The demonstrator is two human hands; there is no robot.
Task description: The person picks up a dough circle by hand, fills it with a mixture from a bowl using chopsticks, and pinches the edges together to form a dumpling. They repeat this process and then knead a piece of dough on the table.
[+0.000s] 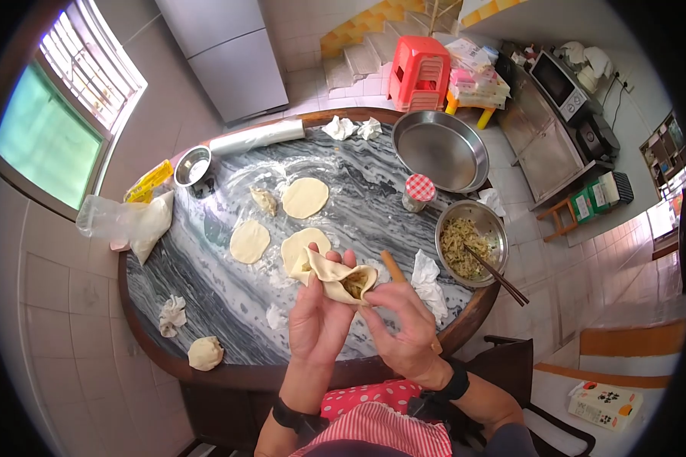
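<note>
A partly folded dough wrapper (334, 276) with filling showing at its right end rests in my left hand (318, 320), whose fingers curl round it from below and behind. My right hand (404, 331) pinches the wrapper's right edge between thumb and finger. Flat dough rounds (306, 198) lie on the floured marble table (229, 320), one of them partly behind the held wrapper. Near the rounds sits a small scrap of dough (264, 201). To the right, a metal bowl of filling (465, 242) holds a pair of chopsticks (503, 282). A rolling pin (392, 266) is partly hidden by my right hand.
An empty round pan (440, 151) and a jar with a checked lid (418, 193) stand at the back right. Plastic roll (258, 137), small metal bowl (193, 165) and flour bag (152, 225) are left. A dough lump (205, 353) sits near the front edge, crumpled tissues (428, 286) around.
</note>
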